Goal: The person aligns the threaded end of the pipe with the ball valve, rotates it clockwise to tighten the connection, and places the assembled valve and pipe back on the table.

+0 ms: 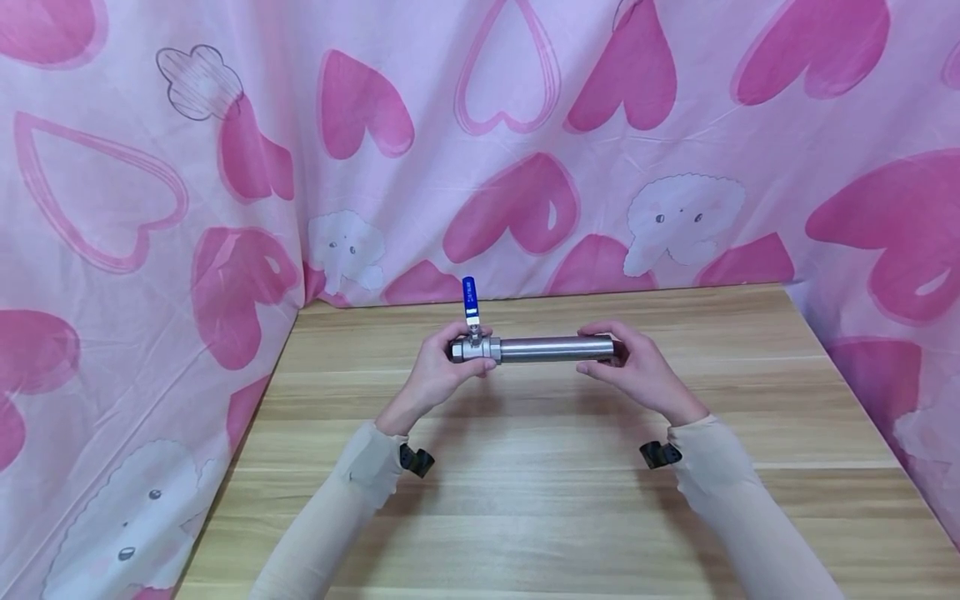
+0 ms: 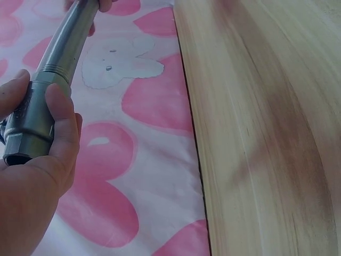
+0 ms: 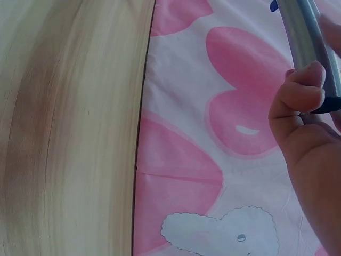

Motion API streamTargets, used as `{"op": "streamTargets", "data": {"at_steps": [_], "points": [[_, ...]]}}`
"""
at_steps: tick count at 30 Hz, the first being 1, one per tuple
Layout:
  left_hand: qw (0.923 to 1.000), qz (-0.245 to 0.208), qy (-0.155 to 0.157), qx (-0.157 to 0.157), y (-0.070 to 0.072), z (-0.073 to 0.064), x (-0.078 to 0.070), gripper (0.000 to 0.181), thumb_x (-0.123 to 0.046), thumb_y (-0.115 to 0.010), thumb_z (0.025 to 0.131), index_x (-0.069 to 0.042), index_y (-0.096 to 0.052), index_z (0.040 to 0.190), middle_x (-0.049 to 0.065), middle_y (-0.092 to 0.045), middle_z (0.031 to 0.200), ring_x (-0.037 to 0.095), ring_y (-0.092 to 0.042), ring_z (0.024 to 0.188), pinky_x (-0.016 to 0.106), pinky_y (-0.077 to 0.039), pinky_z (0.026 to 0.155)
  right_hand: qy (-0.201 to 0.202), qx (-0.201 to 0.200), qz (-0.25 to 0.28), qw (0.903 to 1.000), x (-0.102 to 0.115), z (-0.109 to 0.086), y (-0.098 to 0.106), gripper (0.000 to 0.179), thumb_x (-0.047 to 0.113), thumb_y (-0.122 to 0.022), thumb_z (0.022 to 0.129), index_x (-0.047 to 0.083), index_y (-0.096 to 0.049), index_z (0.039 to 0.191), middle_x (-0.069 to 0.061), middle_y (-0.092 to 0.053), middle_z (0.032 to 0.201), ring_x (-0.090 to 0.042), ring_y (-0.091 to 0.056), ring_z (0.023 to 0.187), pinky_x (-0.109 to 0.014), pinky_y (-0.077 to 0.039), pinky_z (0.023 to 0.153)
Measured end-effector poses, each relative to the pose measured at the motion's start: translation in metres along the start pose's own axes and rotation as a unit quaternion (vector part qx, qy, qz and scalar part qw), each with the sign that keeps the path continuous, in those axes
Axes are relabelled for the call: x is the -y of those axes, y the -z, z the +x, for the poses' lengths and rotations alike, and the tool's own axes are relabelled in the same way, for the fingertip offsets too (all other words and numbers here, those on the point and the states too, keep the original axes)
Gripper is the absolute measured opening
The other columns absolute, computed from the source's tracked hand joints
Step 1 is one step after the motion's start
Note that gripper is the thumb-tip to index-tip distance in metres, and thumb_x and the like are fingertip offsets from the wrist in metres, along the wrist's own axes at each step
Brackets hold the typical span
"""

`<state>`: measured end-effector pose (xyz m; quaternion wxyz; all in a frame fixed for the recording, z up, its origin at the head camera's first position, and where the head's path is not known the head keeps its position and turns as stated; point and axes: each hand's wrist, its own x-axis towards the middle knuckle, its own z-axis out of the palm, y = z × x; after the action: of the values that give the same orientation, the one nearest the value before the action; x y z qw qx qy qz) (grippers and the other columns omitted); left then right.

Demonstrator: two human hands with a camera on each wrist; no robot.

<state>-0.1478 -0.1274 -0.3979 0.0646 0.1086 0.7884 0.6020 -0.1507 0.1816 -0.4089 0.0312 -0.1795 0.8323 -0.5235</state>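
A silver ball valve [image 1: 476,349] with a blue lever handle [image 1: 470,298] sits at the left end of a straight metal pipe [image 1: 557,348]. The lever points up and away from the person. My left hand [image 1: 444,363] grips the valve body, thumb in front and fingers behind it. At the pipe's other end, my right hand [image 1: 636,364] holds the tube between thumb and fingers. In the left wrist view, threads [image 2: 55,70] show where the pipe meets the valve body. The right wrist view shows a dark opening [image 3: 326,105] at the pipe's end. Both hands hold the piece level above the table.
A wood-grain table [image 1: 525,500] lies beneath the hands. Pink cloth [image 1: 510,100] printed with hearts hangs behind it and along both sides. Small black camera mounts [image 1: 417,460] sit at both wrists.
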Motion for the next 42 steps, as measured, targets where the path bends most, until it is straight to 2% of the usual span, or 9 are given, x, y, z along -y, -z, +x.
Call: {"op": "streamTargets", "data": {"at_steps": [4,11,22,42], "points": [[1.0,-0.008,-0.001,0.001,-0.0004,-0.0001,0.0006,0.043,-0.012,-0.078,0.081,-0.015,-0.062,0.121,0.008,-0.059,0.123,0.026,-0.059,0.101,0.035,-0.059,0.074,0.014,0.003,0.003,0.9999,-0.0009,0.0001,-0.0006,0.045,0.009,-0.075,0.083,0.011,-0.055,0.124,-0.013,-0.06,0.118,-0.024,-0.059,0.094,-0.02,-0.053,0.077],[0.9999,-0.013,0.001,0.002,0.0001,-0.0005,0.0007,0.042,-0.011,-0.077,0.081,-0.015,-0.062,0.12,0.007,-0.059,0.124,0.026,-0.059,0.101,0.035,-0.059,0.075,0.034,-0.005,0.003,0.9994,-0.0022,0.0004,-0.0021,0.043,0.004,-0.074,0.083,0.01,-0.056,0.123,-0.013,-0.06,0.117,-0.022,-0.06,0.093,-0.021,-0.054,0.077],[0.9999,-0.007,0.009,0.004,0.0005,-0.0014,0.0001,0.044,-0.014,-0.078,0.081,-0.014,-0.062,0.121,0.007,-0.058,0.123,0.026,-0.059,0.102,0.035,-0.058,0.077,0.008,-0.004,0.001,1.0,-0.0023,-0.0008,-0.0013,0.045,0.008,-0.075,0.083,0.013,-0.056,0.124,-0.011,-0.059,0.116,-0.024,-0.059,0.091,-0.023,-0.055,0.07],[0.9999,0.0,0.013,0.002,0.001,-0.0011,-0.0001,0.042,-0.016,-0.079,0.08,-0.018,-0.063,0.119,0.004,-0.06,0.123,0.026,-0.058,0.102,0.035,-0.058,0.078,0.012,-0.006,-0.006,0.9999,-0.0024,-0.0006,-0.0012,0.046,0.018,-0.073,0.087,0.011,-0.055,0.128,-0.013,-0.059,0.119,-0.022,-0.058,0.091,-0.022,-0.055,0.069]]}}
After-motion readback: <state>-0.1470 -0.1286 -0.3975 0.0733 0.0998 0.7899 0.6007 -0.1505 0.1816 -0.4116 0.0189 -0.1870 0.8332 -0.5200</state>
